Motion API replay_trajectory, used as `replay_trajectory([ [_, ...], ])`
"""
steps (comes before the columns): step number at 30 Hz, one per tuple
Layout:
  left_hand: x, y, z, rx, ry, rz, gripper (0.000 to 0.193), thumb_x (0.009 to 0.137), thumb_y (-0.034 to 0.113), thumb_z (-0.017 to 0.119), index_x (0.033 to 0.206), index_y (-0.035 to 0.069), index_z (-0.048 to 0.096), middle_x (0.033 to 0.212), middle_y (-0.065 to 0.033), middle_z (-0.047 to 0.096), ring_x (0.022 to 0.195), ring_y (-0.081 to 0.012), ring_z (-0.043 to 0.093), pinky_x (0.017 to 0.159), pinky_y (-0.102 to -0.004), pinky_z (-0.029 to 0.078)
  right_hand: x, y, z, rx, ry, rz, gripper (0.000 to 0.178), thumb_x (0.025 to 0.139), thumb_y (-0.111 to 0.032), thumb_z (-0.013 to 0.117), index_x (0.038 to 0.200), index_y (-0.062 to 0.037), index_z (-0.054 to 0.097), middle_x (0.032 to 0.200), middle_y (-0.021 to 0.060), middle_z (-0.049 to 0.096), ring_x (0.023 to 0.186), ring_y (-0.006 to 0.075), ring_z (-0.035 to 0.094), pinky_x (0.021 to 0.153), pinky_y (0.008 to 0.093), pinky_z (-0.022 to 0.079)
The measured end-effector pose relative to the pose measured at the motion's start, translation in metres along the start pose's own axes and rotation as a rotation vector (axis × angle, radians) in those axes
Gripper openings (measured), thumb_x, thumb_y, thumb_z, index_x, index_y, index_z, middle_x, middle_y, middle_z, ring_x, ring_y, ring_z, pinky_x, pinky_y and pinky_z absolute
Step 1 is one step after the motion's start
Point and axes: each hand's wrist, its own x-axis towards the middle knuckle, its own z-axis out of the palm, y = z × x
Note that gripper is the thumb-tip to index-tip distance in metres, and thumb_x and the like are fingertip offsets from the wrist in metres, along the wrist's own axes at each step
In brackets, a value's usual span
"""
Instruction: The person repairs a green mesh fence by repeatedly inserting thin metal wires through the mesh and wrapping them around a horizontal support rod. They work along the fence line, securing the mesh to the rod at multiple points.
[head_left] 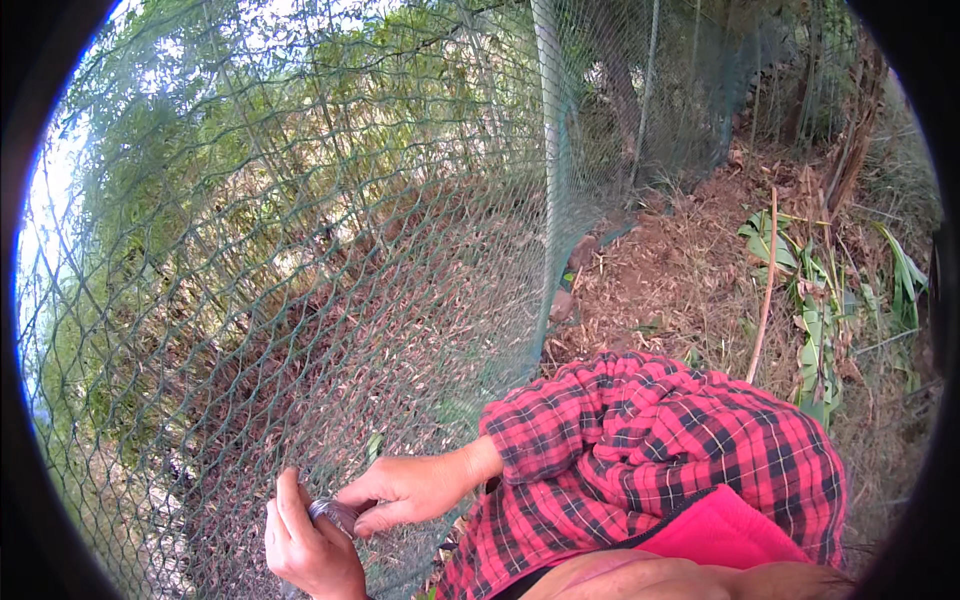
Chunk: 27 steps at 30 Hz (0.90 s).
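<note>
Low and to the left, both my hands are together on a small shiny grey bundle point(334, 514) that looks like coiled wire, though its exact kind is hard to make out. My left hand point(310, 550) is closed around it from the left, its index finger pointing up. From the right, my right hand point(405, 493) pinches the bundle between thumb and fingers, its red checked sleeve point(545, 430) running back to my body. Right by the hands stretches a green mesh fence point(330, 300), rising to the top of the view.
A pale upright post point(550, 140) carries the mesh. Beyond the fence lie dry leaves and bushes. On the right, a long wooden stick point(768, 285) rests on brown soil beside cut green leaves point(815, 350). Rocks point(562, 306) sit at the fence's foot.
</note>
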Motion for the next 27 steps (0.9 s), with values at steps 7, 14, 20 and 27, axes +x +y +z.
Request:
replay_trajectory([
  [7, -0.028, 0.025, -0.001, -1.217, -0.687, -0.682, 0.006, 0.087, 0.008, 0.054, 0.086, 0.004, 0.057, 0.082, -0.0025, 0.056, 0.077, -0.0097, 0.049, 0.071, -0.0223, 0.039, -0.041, 0.023, -0.035, -0.497, 0.069, -0.128, 0.019, 0.086, -0.017, 0.056, 0.097, -0.0023, 0.058, 0.083, 0.0140, 0.059, 0.076, 0.0328, 0.058, 0.064, 0.0404, 0.045],
  [14, -0.012, 0.027, 0.057, -1.567, -0.711, -0.764, 0.048, 0.097, 0.032, 0.034, 0.081, -0.005, 0.060, 0.054, -0.0066, 0.053, 0.045, -0.0114, 0.045, 0.047, -0.0240, 0.036, -0.062, 0.022, -0.050, -0.551, 0.248, 0.050, 0.023, 0.085, -0.016, 0.056, 0.104, -0.0029, 0.058, 0.091, 0.0139, 0.057, 0.084, 0.0302, 0.058, 0.073, 0.0394, 0.047],
  [20, 0.001, 0.045, 0.087, -0.986, -0.579, -0.340, 0.025, 0.093, 0.016, 0.044, 0.086, -0.002, 0.060, 0.055, -0.0046, 0.053, 0.045, -0.0115, 0.045, 0.045, -0.0279, 0.037, -0.100, 0.011, -0.073, -0.268, 0.630, 0.269, 0.020, 0.086, -0.023, 0.061, 0.093, -0.0055, 0.065, 0.077, 0.0014, 0.060, 0.064, 0.0097, 0.056, 0.056, 0.0232, 0.044],
  [27, 0.001, 0.072, 0.121, -0.731, -0.471, 0.139, 0.014, 0.079, 0.006, 0.058, 0.068, 0.003, 0.049, 0.059, -0.0139, 0.050, 0.052, -0.0339, 0.048, 0.050, -0.0416, 0.037, -0.115, 0.022, -0.082, 0.400, 0.654, 0.456, 0.021, 0.086, -0.022, 0.061, 0.098, -0.0044, 0.064, 0.071, -0.0027, 0.058, 0.057, 0.0033, 0.046, 0.052, 0.0179, 0.037],
])
